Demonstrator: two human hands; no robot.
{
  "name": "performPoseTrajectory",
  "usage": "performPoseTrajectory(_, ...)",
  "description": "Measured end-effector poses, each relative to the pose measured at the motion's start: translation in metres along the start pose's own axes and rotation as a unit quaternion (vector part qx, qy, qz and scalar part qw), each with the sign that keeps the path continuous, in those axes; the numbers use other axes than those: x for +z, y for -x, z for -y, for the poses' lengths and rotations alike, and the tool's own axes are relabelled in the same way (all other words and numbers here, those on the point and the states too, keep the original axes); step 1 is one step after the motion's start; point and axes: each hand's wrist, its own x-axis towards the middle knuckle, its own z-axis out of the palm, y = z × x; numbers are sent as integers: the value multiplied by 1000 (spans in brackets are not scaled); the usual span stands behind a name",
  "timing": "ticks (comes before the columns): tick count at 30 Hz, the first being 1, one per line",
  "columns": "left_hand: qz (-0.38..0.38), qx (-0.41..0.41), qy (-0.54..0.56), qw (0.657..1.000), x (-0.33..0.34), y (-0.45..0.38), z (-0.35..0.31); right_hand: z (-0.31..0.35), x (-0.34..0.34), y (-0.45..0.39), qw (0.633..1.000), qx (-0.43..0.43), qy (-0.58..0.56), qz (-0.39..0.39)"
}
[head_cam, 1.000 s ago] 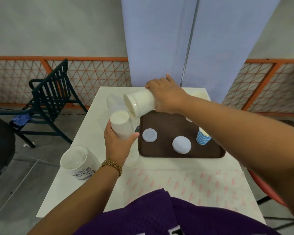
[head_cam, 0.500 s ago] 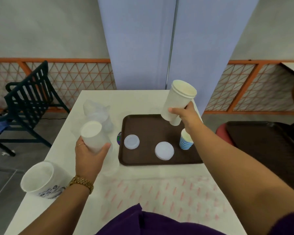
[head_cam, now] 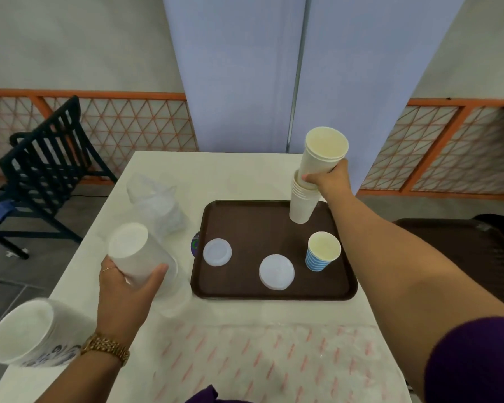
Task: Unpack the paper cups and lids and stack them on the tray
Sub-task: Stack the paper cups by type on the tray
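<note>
Right hand (head_cam: 330, 179) grips upper cups (head_cam: 324, 152), nested crooked into cream stack (head_cam: 301, 203) at tray (head_cam: 246, 292) far edge. Left hand (head_cam: 125, 286) grips wrapped cup sleeve (head_cam: 134, 254) above bench (head_cam: 169, 161). Risk: tilted column topples when released, knocking striped cup (head_cam: 322, 255).

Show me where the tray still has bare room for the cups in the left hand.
The tray is bare in its far-left part, between the small lid and the white cup stack, and along the near edge. The right side is crowded: the blue striped cup, the large lid, the right hand.
</note>
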Motion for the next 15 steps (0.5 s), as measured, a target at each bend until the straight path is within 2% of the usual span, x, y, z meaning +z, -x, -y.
performPoseTrajectory(5,2,4,-1,1000,-1,0,-3,-32,3,9,997,70,38,16)
performPoseTrajectory(8,2,8,5,1000,0,0,-5,-46,2,21,995,81,56,3)
performPoseTrajectory(12,11,7,15,1000,-1,1,-5,-45,4,41,991,61,112,-46)
performPoseTrajectory(15,10,13,24,1000,-3,0,-3,-33,8,61,985,-1,160,-65)
